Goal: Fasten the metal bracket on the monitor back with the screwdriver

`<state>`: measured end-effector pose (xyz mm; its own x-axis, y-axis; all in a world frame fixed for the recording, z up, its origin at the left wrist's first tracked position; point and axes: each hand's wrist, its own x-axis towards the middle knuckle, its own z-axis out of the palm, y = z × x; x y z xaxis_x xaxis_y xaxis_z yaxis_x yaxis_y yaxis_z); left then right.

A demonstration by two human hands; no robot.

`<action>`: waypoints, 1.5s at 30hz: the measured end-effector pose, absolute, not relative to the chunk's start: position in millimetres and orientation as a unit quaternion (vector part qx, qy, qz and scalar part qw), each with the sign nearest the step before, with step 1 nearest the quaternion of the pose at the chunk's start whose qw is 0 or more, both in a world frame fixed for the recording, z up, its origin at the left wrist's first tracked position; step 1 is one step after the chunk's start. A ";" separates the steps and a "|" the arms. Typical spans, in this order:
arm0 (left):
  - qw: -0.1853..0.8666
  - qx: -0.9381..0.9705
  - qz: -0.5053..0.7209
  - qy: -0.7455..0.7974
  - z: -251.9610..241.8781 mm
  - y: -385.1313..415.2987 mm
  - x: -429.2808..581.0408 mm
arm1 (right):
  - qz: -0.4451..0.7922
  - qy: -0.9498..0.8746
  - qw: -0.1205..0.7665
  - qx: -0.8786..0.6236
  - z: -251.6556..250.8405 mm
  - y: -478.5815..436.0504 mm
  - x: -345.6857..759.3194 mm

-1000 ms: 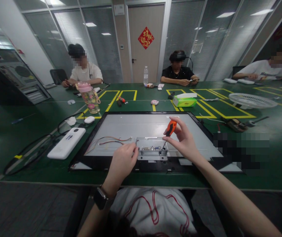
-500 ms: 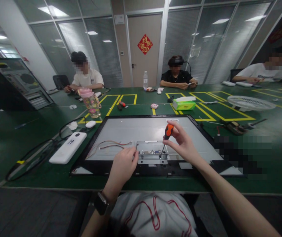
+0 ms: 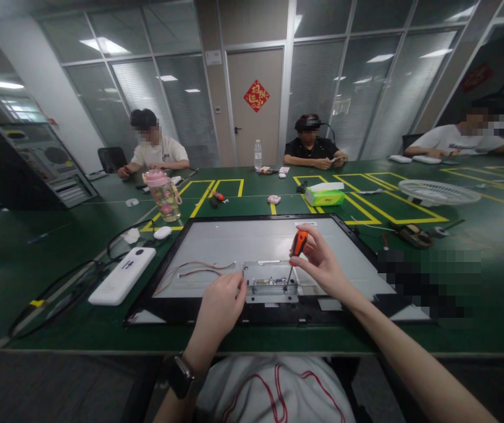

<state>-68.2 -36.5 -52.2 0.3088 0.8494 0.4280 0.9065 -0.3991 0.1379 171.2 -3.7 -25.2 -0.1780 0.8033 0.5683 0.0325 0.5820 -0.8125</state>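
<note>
While grasping a tilted orange screwdriver (image 3: 298, 242) in the right hand (image 3: 322, 264), with its tip down at the right end of a metal bracket (image 3: 265, 299) on a flat panel (image 3: 243, 238), rests the left hand (image 3: 221, 299) with curled fingers at the bracket's left edge; cannot tell whether gripping it. Has wires (image 3: 208, 266) just beside that hand.

Beyond the loose wires (image 3: 210, 265) and bracket (image 3: 269, 298), the panel (image 3: 234, 241) offers room.
</note>
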 end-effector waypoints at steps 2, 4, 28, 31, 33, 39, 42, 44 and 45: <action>0.065 -0.806 -0.222 -0.544 -51.8 -36.8 -68.1 | 0.351 -0.684 0.563 -0.302 -25.0 -4.0 171.9; 0.067 -0.806 -0.225 -0.543 -51.4 -36.8 -68.0 | 0.373 -0.681 0.557 -0.294 -23.5 -5.7 172.7; 0.061 -0.806 -0.223 -0.545 -51.0 -35.5 -68.1 | 0.371 -0.673 0.579 -0.273 -23.4 -5.5 173.2; 0.065 -0.807 -0.223 -0.544 -51.8 -35.8 -68.4 | 0.356 -0.682 0.579 -0.270 -25.2 -4.2 172.5; 0.065 -0.806 -0.222 -0.545 -52.7 -36.0 -68.6 | 0.327 -0.689 0.580 -0.288 -27.2 -2.3 172.7; 0.057 -0.805 -0.219 -0.548 -54.1 -35.1 -68.8 | 0.301 -0.687 0.584 -0.311 -33.3 2.5 176.0; 0.055 -0.803 -0.224 -0.550 -53.9 -35.3 -68.9 | 0.318 -0.690 0.575 -0.302 -32.4 1.2 176.5; 0.056 -0.803 -0.226 -0.548 -53.9 -35.7 -69.2 | 0.334 -0.690 0.569 -0.298 -30.4 -0.5 176.0; 0.057 -0.804 -0.227 -0.546 -54.0 -35.9 -69.4 | 0.344 -0.689 0.567 -0.293 -29.2 -1.3 175.7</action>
